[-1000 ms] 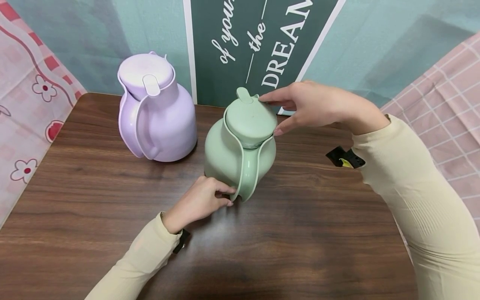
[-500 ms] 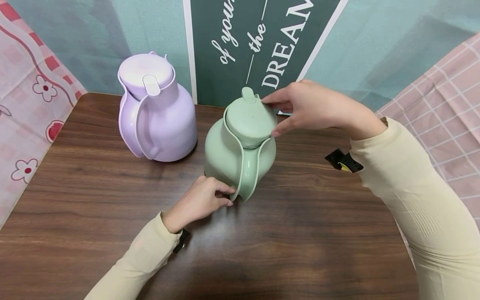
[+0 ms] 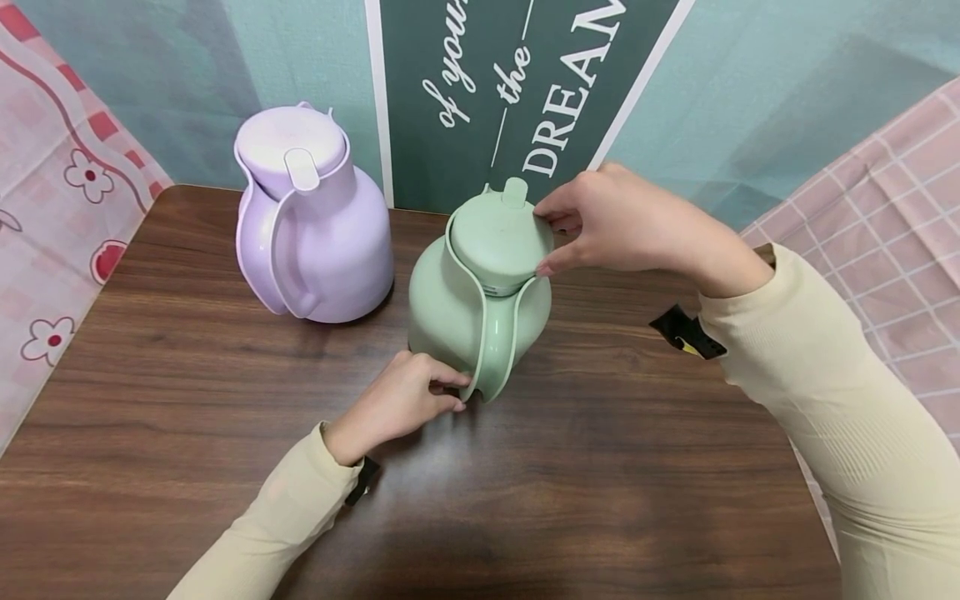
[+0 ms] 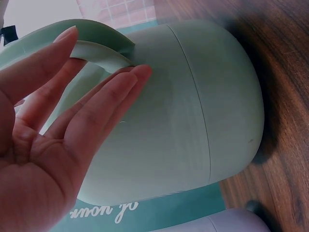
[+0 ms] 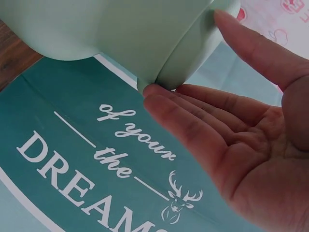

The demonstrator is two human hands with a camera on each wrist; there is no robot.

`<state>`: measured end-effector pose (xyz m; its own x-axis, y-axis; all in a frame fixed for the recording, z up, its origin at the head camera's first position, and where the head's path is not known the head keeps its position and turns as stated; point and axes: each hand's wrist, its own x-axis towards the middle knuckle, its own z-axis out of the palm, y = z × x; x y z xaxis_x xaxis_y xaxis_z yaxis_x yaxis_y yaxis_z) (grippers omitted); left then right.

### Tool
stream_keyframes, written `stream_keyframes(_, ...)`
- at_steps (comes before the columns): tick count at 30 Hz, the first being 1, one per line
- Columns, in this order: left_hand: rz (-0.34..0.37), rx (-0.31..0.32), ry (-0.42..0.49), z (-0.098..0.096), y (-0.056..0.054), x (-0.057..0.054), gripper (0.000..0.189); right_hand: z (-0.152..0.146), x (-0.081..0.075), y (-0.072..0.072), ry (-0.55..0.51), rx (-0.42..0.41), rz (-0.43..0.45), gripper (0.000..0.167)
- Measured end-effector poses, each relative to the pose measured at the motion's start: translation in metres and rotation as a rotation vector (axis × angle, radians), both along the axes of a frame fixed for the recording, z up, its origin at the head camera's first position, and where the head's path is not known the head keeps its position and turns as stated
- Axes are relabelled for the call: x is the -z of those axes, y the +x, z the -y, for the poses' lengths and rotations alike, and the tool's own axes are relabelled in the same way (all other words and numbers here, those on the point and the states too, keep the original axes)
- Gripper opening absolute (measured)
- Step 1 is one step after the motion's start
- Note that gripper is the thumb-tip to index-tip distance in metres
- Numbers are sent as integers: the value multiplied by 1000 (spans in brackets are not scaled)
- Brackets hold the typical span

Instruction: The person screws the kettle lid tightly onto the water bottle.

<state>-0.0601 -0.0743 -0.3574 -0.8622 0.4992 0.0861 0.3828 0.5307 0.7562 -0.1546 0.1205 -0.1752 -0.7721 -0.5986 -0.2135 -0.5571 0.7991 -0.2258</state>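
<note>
A light green thermos jug stands upright on the table, its handle facing me. My left hand holds the handle's lower end between thumb and fingers; in the left wrist view the fingertips also meet the jug's body. At the top, my right hand grips the round lid by its right side, thumb at the front and fingers at the back. The lid's tab points to the back, right of the small spout tip. In the right wrist view the thumb presses the lid's rim.
A lilac thermos jug with its lid on stands to the left, close to the green one. Behind both, a dark green lettered panel hangs on a teal cloth. Pink patterned cloths flank the brown wooden table.
The lid has turned clockwise as seen from above, its tab passing from left of the spout tip to right of it. My right hand has shifted slightly with it; the left hand stays put.
</note>
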Motion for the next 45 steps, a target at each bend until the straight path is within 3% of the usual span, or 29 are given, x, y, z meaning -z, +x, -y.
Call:
stream_keyframes(9,5,-1,-8,1,0,-1,19,1,-1,6,-40,48,27,35)
stream_keyframes(13,6,3,-5,1,0,-1,19,0,-2,5,-44,66,28,38)
stream_keyframes(17,7,5,-4,0,0,-1,19,-1,-2,0,-10,33,4,42)
stream_keyframes(25,8,1,-7,0,1,0,19,-3,-2,-5,-6,39,71,55)
stream_keyframes(41,10,-1,-3,0,1,-1,18,1,4,8,-19,-21,-76,17)
stream_keyframes(45,19,-2,-3,0,1,-1,18,2,6,12,-21,-37,-121,24)
